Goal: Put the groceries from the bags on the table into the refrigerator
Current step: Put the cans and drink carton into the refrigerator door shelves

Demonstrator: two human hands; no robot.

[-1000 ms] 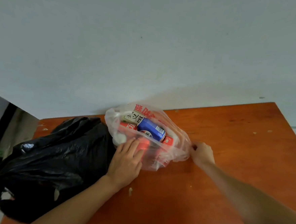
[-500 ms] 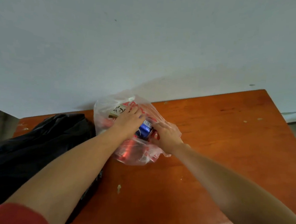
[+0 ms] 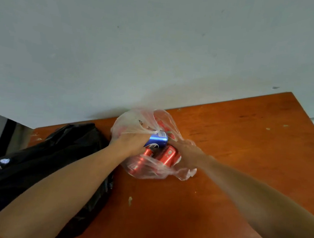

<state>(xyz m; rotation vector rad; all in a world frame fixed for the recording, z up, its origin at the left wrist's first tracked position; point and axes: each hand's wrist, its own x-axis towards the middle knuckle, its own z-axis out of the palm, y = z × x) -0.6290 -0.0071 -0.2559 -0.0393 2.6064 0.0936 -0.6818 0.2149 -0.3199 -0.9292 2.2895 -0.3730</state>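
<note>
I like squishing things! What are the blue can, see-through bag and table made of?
The blue can is probably thin glossy metal; it glints. The see-through bag is thin soft plastic; it wrinkles and red cans show through. The table looks like varnished wood, orange-brown and shiny.

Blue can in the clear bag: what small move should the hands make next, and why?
Probably lift the blue can up out of the clear bag: the left hand grips it at the bag's mouth, while the right hand holds the plastic open.

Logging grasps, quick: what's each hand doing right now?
Left hand: grips the blue can.
Right hand: holds the clear bag.
</note>
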